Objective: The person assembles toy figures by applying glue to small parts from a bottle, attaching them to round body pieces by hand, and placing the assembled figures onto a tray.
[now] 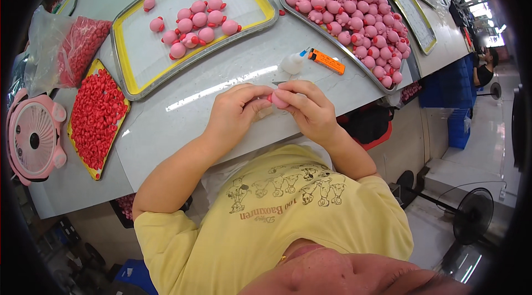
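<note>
My right hand [307,108] holds a small round pink ball figure [281,100] over the near edge of the table. On the ball's left side, the fingers of my left hand [235,111] pinch a small red part [270,98] against it. My fingers partly cover both pieces. Just beyond my hands lies a white squeeze bottle [292,64] with a blue tip, and beside it an orange rectangular object [327,62] with a black end. A thin dark pointed tip shows behind my fingers; its kind is hidden.
A yellow-rimmed tray [123,76] at far left holds several pink balls with red parts. Another tray [338,45] at far right is heaped with pink balls. Red parts [98,118] fill a yellow tray near a pink fan [34,139] and a plastic bag [83,45].
</note>
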